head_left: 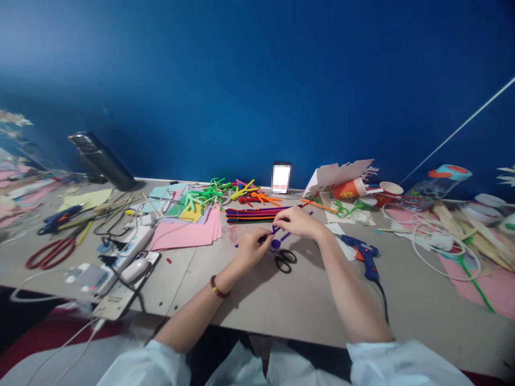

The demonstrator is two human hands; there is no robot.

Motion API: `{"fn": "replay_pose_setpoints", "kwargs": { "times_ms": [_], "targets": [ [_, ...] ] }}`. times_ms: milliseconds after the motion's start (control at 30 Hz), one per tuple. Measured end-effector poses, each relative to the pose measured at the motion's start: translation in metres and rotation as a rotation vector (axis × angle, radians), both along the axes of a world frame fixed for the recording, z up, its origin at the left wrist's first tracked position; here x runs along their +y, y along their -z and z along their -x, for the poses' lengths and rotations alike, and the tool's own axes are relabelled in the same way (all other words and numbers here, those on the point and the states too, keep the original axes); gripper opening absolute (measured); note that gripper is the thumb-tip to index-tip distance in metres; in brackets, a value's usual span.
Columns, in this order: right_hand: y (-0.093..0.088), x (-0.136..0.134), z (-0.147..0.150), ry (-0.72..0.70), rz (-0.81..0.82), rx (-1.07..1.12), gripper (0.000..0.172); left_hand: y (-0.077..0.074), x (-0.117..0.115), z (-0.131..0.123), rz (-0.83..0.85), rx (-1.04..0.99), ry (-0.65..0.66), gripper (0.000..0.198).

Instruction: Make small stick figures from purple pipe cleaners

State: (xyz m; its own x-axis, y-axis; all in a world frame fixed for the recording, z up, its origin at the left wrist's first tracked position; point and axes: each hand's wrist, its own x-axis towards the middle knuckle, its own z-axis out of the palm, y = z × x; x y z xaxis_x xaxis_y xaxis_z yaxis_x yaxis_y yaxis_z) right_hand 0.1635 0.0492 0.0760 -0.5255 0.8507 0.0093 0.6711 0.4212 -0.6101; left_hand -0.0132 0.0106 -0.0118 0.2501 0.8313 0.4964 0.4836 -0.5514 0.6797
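Fingers of the left hand (249, 249) and right hand (296, 222) clamp a purple pipe cleaner (281, 230) above black scissors (284, 259).

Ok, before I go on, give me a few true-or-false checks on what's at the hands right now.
1. The left hand and right hand hold a thin purple pipe cleaner. True.
2. The right hand holds black-handled metal scissors. False: they lie on the table below the hands.
3. A blue hot glue gun lies on the table to the right of the hands. True.
4. A dark red beaded bracelet is on the right wrist. False: it is on the left wrist.
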Motion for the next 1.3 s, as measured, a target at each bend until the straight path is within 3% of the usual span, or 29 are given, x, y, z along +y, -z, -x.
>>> {"fn": "replay_pose_setpoints", "kwargs": {
  "times_ms": [333,467,600,833,1000,1167,1300],
  "targets": [
    [0.017,0.013,-0.001,0.028,0.003,-0.033,0.021,-0.009,-0.002,0.001,-0.287,0.073,-0.054,0.012],
    [0.021,0.011,0.004,-0.022,0.083,-0.078,0.021,-0.011,0.000,0.005,-0.300,0.056,-0.167,0.011],
    [0.012,0.000,0.010,-0.112,0.047,-0.096,0.021,-0.009,0.005,0.010,-0.285,0.060,-0.234,0.010],
    [-0.005,-0.018,0.014,-0.113,-0.066,-0.200,0.024,-0.005,0.005,0.009,-0.361,0.237,-0.200,0.013],
    [-0.011,-0.019,0.017,-0.018,-0.244,-0.188,0.022,-0.006,0.007,0.009,-0.437,0.285,-0.162,0.015],
    [-0.004,-0.005,0.013,-0.004,-0.356,-0.106,0.017,-0.006,0.007,0.010,-0.461,0.271,-0.062,0.015],
    [0.009,0.008,0.008,-0.026,-0.269,-0.025,0.018,-0.010,0.005,0.010,-0.477,0.187,-0.078,0.013]
  ]
}}
